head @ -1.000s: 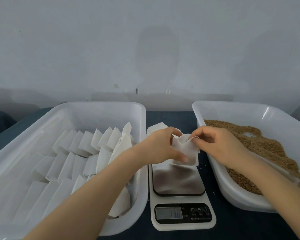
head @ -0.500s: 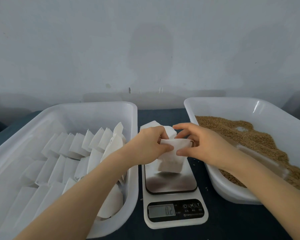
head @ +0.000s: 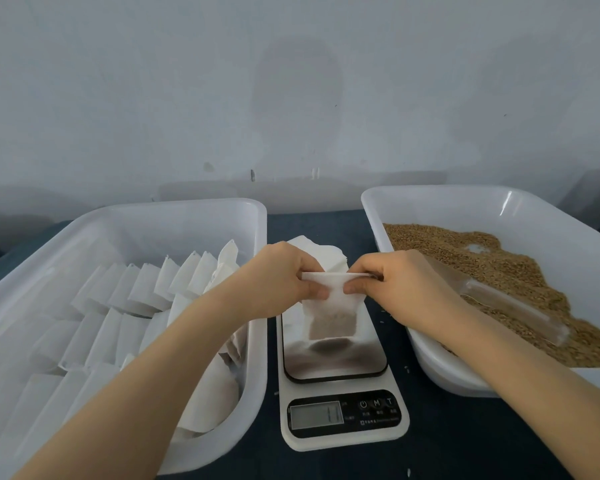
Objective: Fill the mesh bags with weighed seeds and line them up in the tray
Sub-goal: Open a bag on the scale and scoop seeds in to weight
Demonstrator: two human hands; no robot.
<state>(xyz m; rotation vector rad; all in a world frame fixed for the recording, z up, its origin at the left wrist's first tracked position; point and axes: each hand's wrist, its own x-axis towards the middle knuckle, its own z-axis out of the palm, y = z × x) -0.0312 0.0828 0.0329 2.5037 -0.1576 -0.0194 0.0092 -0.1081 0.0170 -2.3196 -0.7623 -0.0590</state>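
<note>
Two white trays, the left tray (head: 187, 204) and the right tray (head: 430, 190). One scale (head: 333, 362). One mesh bag (head: 331, 317) above it, one small stack of empties (head: 314, 251) behind. Lined-up bags (head: 142, 289) in rows, perhaps two dozen; they overlap too much for a sure count. One clear scoop (head: 513, 306).

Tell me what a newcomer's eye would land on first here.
Dead centre, the left hand and right hand pinch the top of a small white bag, brownish at the bottom, over the scale. The left tray holds rows of white bags. The right tray holds a heap of brown seeds.
</note>
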